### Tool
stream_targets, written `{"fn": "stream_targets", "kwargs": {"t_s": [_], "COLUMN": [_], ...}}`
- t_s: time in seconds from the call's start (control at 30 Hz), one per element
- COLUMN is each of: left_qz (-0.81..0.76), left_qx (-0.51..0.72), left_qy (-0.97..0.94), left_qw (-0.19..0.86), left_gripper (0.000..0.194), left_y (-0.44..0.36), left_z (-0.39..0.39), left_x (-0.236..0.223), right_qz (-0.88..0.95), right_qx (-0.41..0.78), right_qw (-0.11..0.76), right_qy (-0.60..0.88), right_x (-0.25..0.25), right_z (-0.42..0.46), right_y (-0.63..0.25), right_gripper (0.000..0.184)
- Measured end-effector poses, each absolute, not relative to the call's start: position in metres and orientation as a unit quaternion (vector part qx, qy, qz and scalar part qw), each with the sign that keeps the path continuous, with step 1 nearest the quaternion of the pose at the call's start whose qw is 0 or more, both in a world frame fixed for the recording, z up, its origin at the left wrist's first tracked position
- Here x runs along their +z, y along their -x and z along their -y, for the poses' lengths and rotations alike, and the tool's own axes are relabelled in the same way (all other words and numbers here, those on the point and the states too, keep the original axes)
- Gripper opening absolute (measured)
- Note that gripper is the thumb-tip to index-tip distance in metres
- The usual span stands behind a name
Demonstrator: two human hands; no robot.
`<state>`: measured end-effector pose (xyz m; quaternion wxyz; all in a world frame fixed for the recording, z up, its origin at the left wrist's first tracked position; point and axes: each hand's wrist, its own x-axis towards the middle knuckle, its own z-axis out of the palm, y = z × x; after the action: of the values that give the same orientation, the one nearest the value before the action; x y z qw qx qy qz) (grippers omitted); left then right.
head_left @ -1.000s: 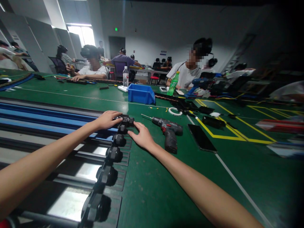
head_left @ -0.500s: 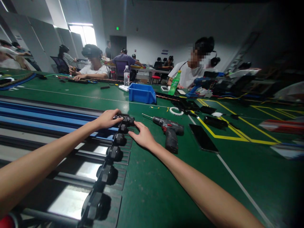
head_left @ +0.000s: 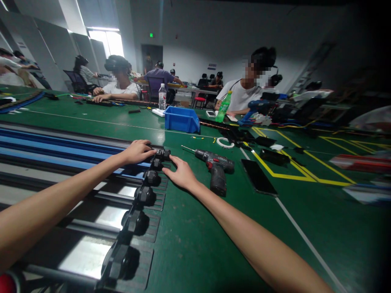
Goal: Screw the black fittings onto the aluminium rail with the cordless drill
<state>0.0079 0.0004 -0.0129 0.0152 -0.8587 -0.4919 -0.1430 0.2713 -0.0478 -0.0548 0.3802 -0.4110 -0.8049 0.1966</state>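
A long panel assembly with blue and grey strips point(head_left: 91, 154) lies on the left of the green table. Along its right end runs a row of black cable glands point(head_left: 124, 260), several of them, with slotted black plates point(head_left: 146, 264) beside them. My left hand point(head_left: 138, 151) rests over the far right corner of the panel, fingers stretched toward the farthest gland point(head_left: 165, 154). My right hand point(head_left: 182, 174) is on the other side of that gland, index fingertip at or touching it, thumb apart. Neither hand visibly grips anything; exact contact is too small to tell.
A black cordless drill point(head_left: 217, 167) lies right of my right hand, then a black phone-like slab point(head_left: 259, 177). Beyond are a blue bin point(head_left: 182, 121), a white ring point(head_left: 225, 143), a water bottle point(head_left: 162, 97) and a green bottle point(head_left: 224, 108). Other people sit across the table.
My left fingers have drawn slightly back from the farthest gland, and the right hand stays beside it. The view has shifted a little.
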Motion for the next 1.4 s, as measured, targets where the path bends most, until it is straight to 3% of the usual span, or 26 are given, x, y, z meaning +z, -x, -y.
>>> {"fn": "stream_targets", "kwargs": {"t_s": [1.4], "left_qz": [0.562], "left_qx": [-0.152], "left_qy": [0.811], "left_qw": [0.052], "left_gripper": [0.063], "left_y": [-0.0101], "left_z": [-0.0008], "left_x": [-0.0125], "right_qz": [0.856], "right_qx": [0.194], "right_qw": [0.318], "right_qy": [0.358], "right_x": [-0.0529], "right_z": [0.0418], "right_y": [-0.2719], "right_gripper": [0.073]}}
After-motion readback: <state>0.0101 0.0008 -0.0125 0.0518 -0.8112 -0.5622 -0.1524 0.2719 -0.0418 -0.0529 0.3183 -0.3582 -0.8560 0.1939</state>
